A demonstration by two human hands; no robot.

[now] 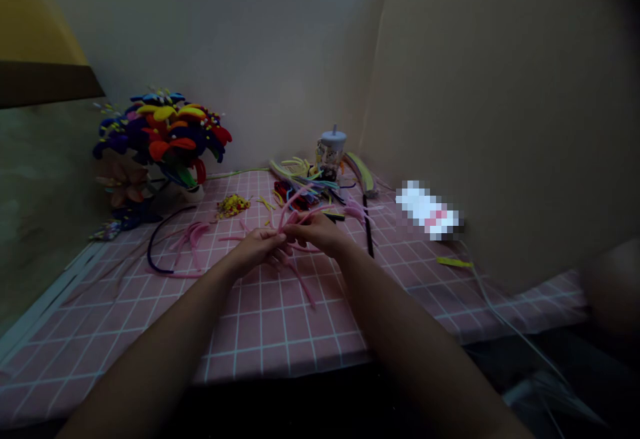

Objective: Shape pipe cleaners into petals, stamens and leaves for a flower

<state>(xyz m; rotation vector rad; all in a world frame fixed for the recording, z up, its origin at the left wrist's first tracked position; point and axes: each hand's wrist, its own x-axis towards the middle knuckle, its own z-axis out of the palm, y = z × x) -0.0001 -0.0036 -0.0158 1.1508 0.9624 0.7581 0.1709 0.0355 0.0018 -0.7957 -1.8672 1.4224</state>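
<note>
Over the middle of the table, both my hands are closed on one bunch of pink pipe cleaners (301, 284), whose ends fan out upward, to the sides and down. My left hand (257, 251) grips it from the left, its fingertips meeting those of my right hand (320, 231). The exact point where the stems join is hidden by my fingers. To the left lies a bent pink pipe-cleaner piece (193, 236), beside a curved dark blue pipe cleaner (153, 242). Another pink piece (356, 210) rests beyond my right hand.
A bouquet of colourful fuzzy flowers (165, 136) stands at the back left. Small yellow and red bits (233, 206) are piled near it. Farther back are a lidded cup (331, 152) and pipe-cleaner bundles (360, 172). A bright pixelated object (425, 209) and a yellow strip (454, 262) lie right.
</note>
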